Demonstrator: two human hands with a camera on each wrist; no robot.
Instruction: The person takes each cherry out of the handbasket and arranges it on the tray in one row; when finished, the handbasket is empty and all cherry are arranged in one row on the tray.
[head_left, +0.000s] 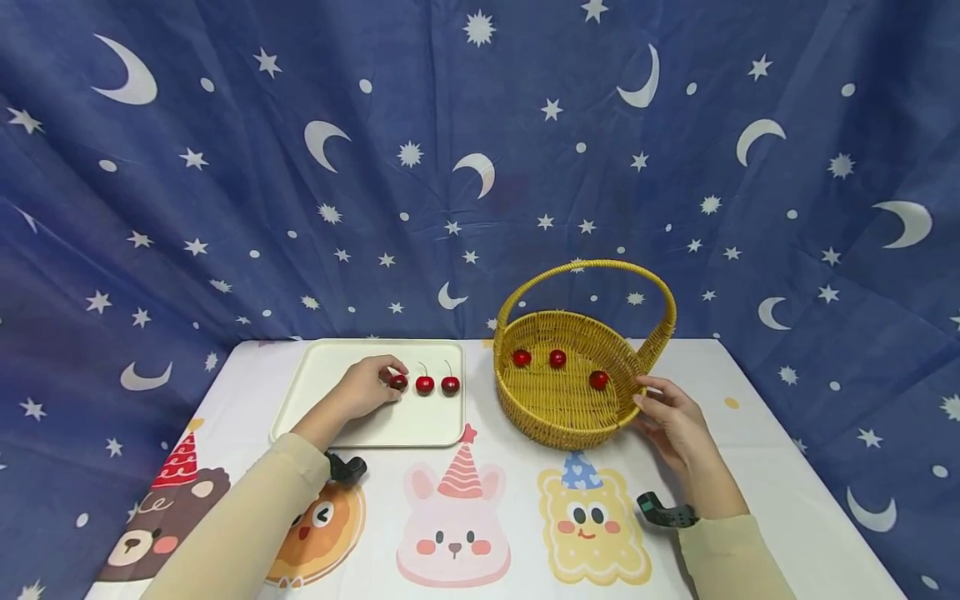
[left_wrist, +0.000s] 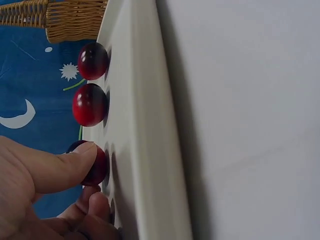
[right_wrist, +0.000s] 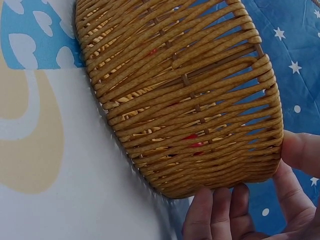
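Observation:
My left hand [head_left: 369,387] is over the cream tray [head_left: 322,367], its thumb and fingers pinching a dark red cherry [left_wrist: 100,167]. Beside that cherry, two more stand in a row to the right: a brighter cherry [head_left: 424,385] and a darker cherry [head_left: 450,385], both with stems up. At the right, my right hand [head_left: 672,421] grips the rim of the round wicker basket [head_left: 542,429]. In the right wrist view the thumb lies at the rim and other fingers [right_wrist: 220,212] rest against the woven side. Three red cherries lie inside the basket, one of them a cherry [head_left: 598,380] near the right hand.
The basket's tall arched handle [head_left: 588,264] rises over its opening. A white tablecloth [head_left: 525,542] with cartoon figures covers the table. Behind it hangs a blue curtain [head_left: 420,208] with moons and stars. Dark wrist devices sit on both arms, one device [head_left: 666,510] at the right.

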